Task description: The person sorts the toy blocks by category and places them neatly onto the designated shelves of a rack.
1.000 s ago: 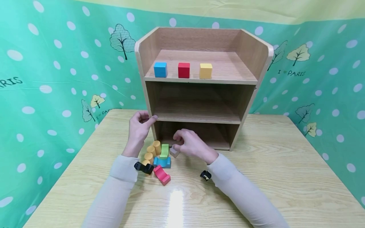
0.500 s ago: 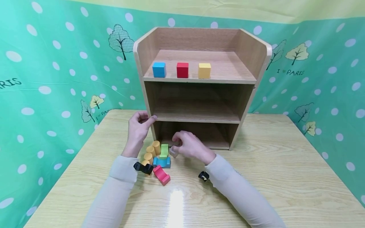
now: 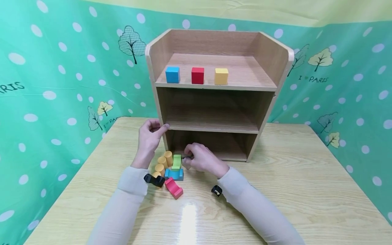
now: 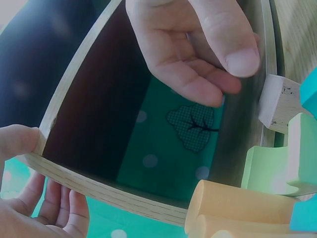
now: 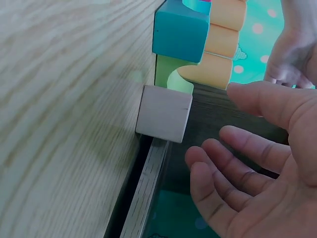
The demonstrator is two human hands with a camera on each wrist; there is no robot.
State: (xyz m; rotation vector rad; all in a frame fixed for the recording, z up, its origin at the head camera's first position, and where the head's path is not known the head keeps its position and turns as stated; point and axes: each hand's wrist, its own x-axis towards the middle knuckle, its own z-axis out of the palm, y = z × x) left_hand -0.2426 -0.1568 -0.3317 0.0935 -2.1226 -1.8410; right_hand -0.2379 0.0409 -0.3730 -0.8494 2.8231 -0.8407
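My left hand [image 3: 149,137] holds the left side of a small wooden shelf unit [image 3: 214,128], thumb on the front edge and fingers outside the side panel. In front of the bottom compartment, my right hand [image 3: 203,157] hovers with loosely bent fingers around a plain wooden cube [image 5: 164,114]. The right wrist view shows a gap between those fingers and the cube, which sits on the table against the shelf's base. Beside the cube stands a green arch block [image 3: 176,162], then a blue arch block [image 3: 174,175] and a pink arch block [image 3: 174,188].
Several yellow-orange cylinders [image 3: 162,161] stand in a row by the shelf's left front corner, partly behind the left wrist camera. On the top shelf sit a blue cube [image 3: 173,75], a red cube [image 3: 197,76] and a yellow cube [image 3: 221,77]. A patterned curtain surrounds the table [image 3: 306,177].
My right hand has shifted slightly left and down over the plain wooden cube, covering more of it in the head view. My left hand stays on the shelf.
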